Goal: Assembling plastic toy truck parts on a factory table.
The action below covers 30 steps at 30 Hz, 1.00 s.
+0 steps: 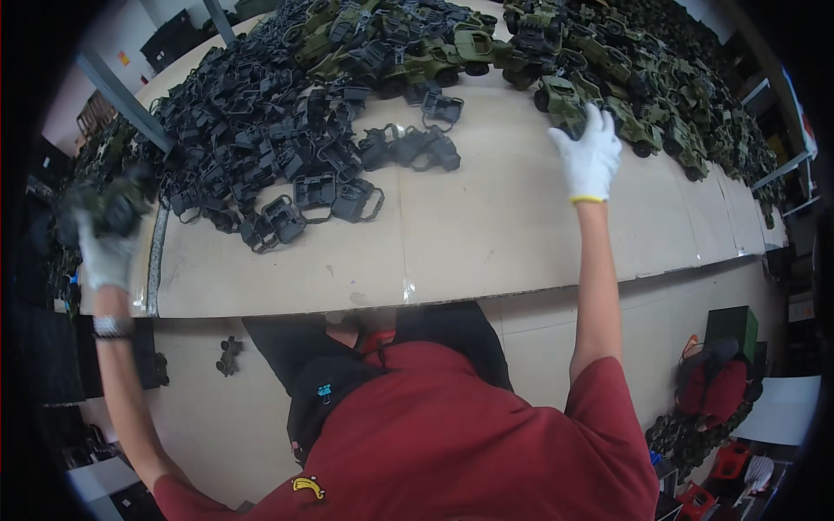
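Note:
At the far left, my gloved left hand (106, 252) is blurred by motion, with its fingers against a dark green toy jeep (120, 208) that it appears to hold. My right hand (591, 158), in a white glove with a yellow cuff, reaches forward over the table (495, 226). Its thumb and fingers are spread at the near side of an olive green toy jeep (563, 97), which lies at the edge of a pile. Whether the fingertips touch that jeep is hard to see. Loose dark grey plastic frames (352, 200) lie between my hands.
A large heap of grey plastic parts (243, 122) covers the table's left and back. Green toy jeeps (625, 78) are piled along the right. A metal post (126, 100) stands at the left. One toy (228, 356) lies on the floor; a person in red (717, 382) is at lower right.

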Available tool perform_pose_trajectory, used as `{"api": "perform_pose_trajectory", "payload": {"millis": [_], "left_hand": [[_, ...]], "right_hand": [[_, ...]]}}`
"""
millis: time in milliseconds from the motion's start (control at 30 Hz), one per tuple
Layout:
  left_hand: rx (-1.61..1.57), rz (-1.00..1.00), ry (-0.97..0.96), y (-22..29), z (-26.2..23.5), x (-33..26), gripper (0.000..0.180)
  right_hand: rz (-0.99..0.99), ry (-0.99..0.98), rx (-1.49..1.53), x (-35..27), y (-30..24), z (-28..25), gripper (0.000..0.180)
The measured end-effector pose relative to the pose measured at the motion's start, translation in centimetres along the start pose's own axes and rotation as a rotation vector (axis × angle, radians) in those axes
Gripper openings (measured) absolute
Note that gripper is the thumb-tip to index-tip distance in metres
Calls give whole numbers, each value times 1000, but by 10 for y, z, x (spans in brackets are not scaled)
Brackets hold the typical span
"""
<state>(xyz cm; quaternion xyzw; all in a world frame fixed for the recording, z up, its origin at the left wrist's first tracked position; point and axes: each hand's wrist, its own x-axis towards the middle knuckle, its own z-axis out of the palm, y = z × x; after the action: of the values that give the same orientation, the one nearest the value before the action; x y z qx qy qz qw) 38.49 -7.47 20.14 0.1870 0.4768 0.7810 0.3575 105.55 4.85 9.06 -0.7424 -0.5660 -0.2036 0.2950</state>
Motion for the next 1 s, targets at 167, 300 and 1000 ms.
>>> {"api": "perform_pose_trajectory", "payload": {"millis": [167, 300, 1000], "left_hand": [[-155, 307, 97, 68, 48, 1, 65], [54, 114, -102, -28, 31, 11, 51], [-751, -1468, -1284, -232, 81, -265, 98]], "right_hand": [[178, -141, 136, 28, 39, 50, 85], [218, -99, 277, 27, 45, 54, 80], [-755, -1232, 1537, -48, -96, -99, 88]]}}
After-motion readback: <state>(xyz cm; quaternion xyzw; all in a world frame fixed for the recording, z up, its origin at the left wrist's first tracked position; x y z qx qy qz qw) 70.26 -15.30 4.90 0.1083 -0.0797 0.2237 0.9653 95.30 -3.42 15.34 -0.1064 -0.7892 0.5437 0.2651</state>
